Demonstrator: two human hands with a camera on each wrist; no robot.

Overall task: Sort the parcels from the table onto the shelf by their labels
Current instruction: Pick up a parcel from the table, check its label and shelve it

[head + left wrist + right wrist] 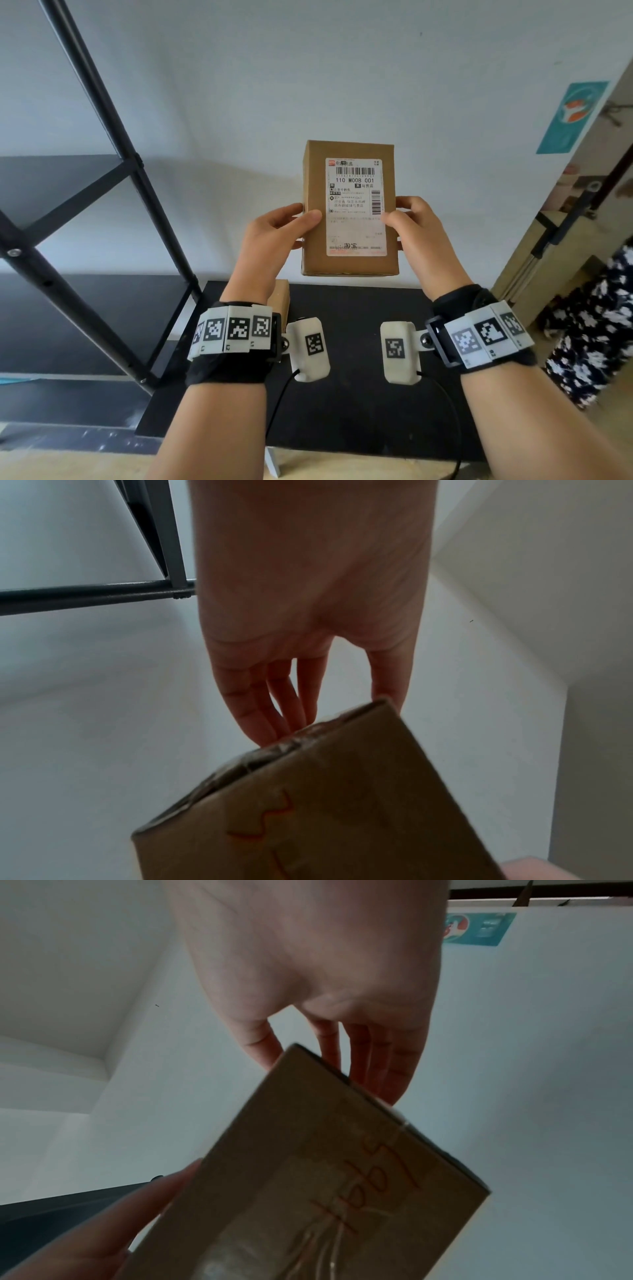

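Note:
A brown cardboard parcel stands upright in the air above the black table, its white shipping label facing me. My left hand grips its left edge, thumb on the front and fingers behind. My right hand grips the right edge the same way. In the left wrist view the parcel fills the lower frame, my left hand pinching its end. In the right wrist view the parcel shows red handwriting, held by my right hand.
A black metal shelf with dark boards stands at the left. A second brown parcel sits on the table behind my left wrist. A white wall lies ahead; a teal poster hangs at the right. Patterned cloth is at the right.

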